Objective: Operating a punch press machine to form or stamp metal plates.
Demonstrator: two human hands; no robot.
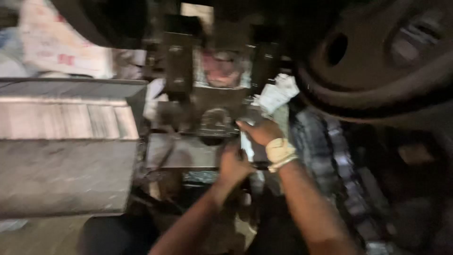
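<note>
Blurred, dim view: right hand [262, 132], grip closed on a pale metal strip [246, 144], left hand [234, 165] steadying below, its grip unclear. Fingers risk being pinched against the press machine [214, 118].

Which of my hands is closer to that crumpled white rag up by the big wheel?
Right. Your right hand sits just below the white rag, nearly under it. Your left hand is lower and further left, on the dark metal block.

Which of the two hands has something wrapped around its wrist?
The right hand, the one farther up in the picture. A pale band circles its wrist, while the left hand beside it has a bare wrist.
</note>
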